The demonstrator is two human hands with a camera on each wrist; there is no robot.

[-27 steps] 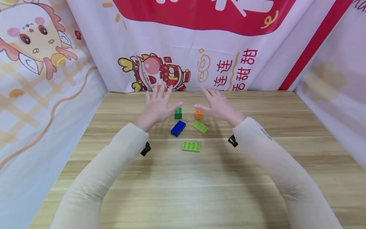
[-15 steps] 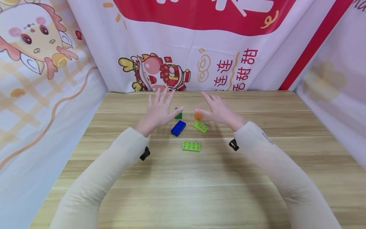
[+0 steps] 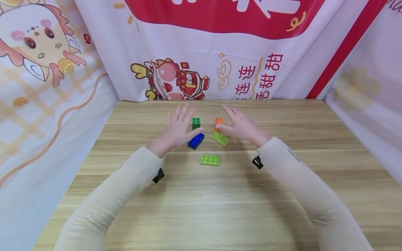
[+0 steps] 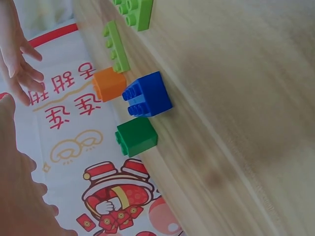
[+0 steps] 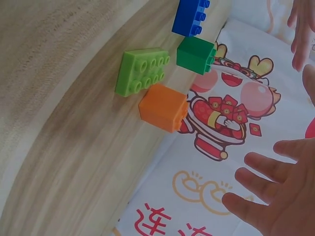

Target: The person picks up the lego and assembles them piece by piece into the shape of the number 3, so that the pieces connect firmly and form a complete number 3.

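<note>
Fingers spread, my left hand [image 3: 176, 130] hovers above the table, left of the green brick [image 3: 196, 123] and the blue brick [image 3: 196, 141]; its thumb partly covers the blue one in the head view. My right hand [image 3: 243, 127] is likewise raised with fingers extended, its thumb overlapping the orange brick [image 3: 218, 122]. Two flat lime-green bricks lie on the table: a slanted lime brick [image 3: 220, 138] below the orange one, and a level lime brick [image 3: 210, 160] nearer to me. Neither hand holds anything. In the right wrist view the orange brick [image 5: 163, 107] sits beside a lime brick [image 5: 141, 70].
A wooden table [image 3: 207, 216] carries all the bricks. A white cloth with red print [image 3: 201, 45] hangs along its back edge, and printed cloths flank the left and right sides. A black strap [image 3: 257, 162] shows beneath the right sleeve, another black strap [image 3: 158, 176] beneath the left.
Both hands have come slightly down and nearer to me in the head view, the left one also drifting right. More of the green brick's top is uncovered now. The bricks stay in place.
</note>
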